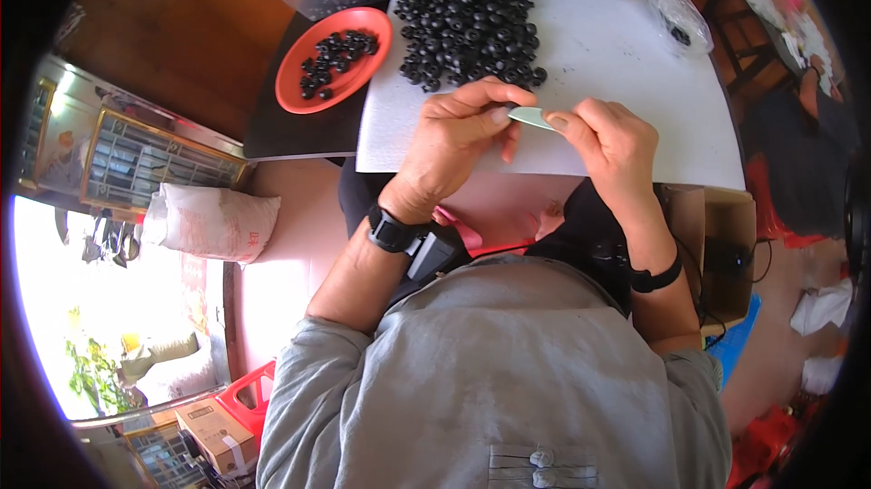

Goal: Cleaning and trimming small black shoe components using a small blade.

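Head view: flat white tabletop (617, 53), pink floor (304, 217); your left hand (458, 131) pinches a small dark piece (512, 109), right hand (614, 137) a pale-green blade (532, 116).

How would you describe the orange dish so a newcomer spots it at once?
Start at the white tabletop and find the big heap of black pieces on it. Left of that heap sits the orange dish, its bright colour unlike its black and white neighbours.
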The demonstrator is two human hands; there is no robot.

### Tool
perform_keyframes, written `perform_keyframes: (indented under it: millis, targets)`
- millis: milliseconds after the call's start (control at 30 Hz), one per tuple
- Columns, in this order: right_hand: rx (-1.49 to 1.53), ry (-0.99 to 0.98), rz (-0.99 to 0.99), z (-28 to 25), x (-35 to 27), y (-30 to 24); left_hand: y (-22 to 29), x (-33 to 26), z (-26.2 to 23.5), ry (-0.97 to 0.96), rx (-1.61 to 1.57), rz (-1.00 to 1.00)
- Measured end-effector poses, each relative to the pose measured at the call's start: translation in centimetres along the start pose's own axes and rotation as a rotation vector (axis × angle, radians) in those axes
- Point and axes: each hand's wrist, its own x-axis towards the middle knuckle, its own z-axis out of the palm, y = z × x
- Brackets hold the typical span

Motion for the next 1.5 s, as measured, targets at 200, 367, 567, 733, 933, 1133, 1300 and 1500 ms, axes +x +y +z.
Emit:
perform_keyframes:
  millis: [200,367,567,733,933,1133,1300,1500]
  targets:
    - [0.138,0.012,0.106,-0.2,-0.2,0.1,0.6,-1.1,0.3,0.13,0.056,0.031]
    - [0.109,0.051,0.02,-0.2,-0.4,0.2,5.7,-1.4,-4.2,0.463,0.771,0.289]
    - [0.091,0.056,-0.004,0.0,-0.5,0.3,8.8,0.3,-11.3,0.642,1.065,0.274]
    - [0.062,0.067,-0.026,0.0,-0.5,0.3,5.8,0.0,-8.6,0.369,1.597,0.561]
    - [0.044,0.054,-0.032,0.1,-0.6,0.5,2.7,0.7,-5.7,0.257,1.785,0.551]
    - [0.027,0.048,-0.034,0.0,-0.6,0.5,2.3,0.7,-5.0,0.273,1.831,0.558]
    - [0.021,0.059,-0.047,0.0,-0.6,0.4,0.9,-0.8,-2.1,0.128,1.651,0.591]
    - [0.058,0.031,-0.029,-0.4,-0.1,0.4,1.2,-0.1,-2.0,0.112,1.466,0.505]
